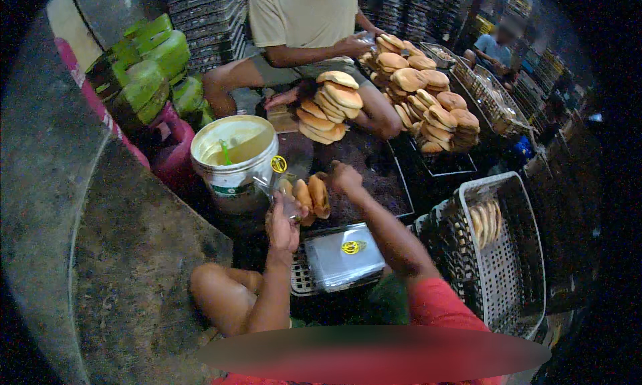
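My left hand (283, 226) is closed on a clear plastic bag (266, 184) with a yellow round print at its top. Just beyond those fingers, several buns (303, 196) stand on edge side by side on the dark work surface. My right hand (346, 180) is to the right of these buns, its fingers curled in; what they hold, if anything, is hidden. In front of me a stack of flat clear bags (342, 257) with a yellow print lies on an upturned crate (302, 278).
A white bucket (234, 173) with a green-handled tool stands to the left, near green gas cylinders (150, 67). Across from me sits a person (304, 24) beside piled buns (331, 104). More buns (428, 97) are heaped at the right, behind a crate (508, 251) holding some.
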A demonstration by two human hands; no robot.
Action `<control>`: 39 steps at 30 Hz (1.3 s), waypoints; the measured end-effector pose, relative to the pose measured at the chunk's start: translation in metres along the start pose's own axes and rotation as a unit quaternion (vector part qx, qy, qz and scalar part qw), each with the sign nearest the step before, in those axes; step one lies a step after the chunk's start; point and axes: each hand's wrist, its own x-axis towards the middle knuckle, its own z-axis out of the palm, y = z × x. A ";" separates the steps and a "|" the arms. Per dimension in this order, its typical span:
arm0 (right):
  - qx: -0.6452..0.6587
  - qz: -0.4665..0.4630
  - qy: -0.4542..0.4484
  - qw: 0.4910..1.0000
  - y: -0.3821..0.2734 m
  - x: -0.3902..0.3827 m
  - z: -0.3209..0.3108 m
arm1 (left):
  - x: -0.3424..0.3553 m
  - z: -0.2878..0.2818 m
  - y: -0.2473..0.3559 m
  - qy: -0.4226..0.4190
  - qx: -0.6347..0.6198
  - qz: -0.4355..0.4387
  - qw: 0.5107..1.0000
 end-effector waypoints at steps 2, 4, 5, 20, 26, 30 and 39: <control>-0.002 0.017 -0.025 1.000 -0.023 0.020 0.040 | -0.004 -0.007 0.013 -0.008 -0.002 -0.042 0.999; 0.036 0.018 -0.016 0.999 -0.017 0.032 0.054 | -0.005 -0.008 0.021 -0.083 -0.067 -0.036 0.994; 0.069 0.033 -0.037 0.996 -0.005 0.031 0.057 | -0.005 -0.007 0.022 -0.051 -0.066 -0.030 0.996; 0.510 0.058 0.093 0.853 0.088 -0.043 0.046 | 0.015 -0.023 -0.040 0.031 -0.014 -0.027 0.999; 0.606 0.010 0.042 0.794 0.055 -0.145 0.021 | 0.009 -0.028 -0.079 0.135 0.062 -0.073 0.986; 0.633 0.057 0.104 0.765 0.049 -0.171 0.023 | -0.001 -0.026 -0.100 0.071 0.079 -0.112 0.988; 0.613 0.007 0.075 0.787 0.047 -0.197 0.002 | -0.024 0.000 -0.071 -0.015 0.165 -0.094 0.982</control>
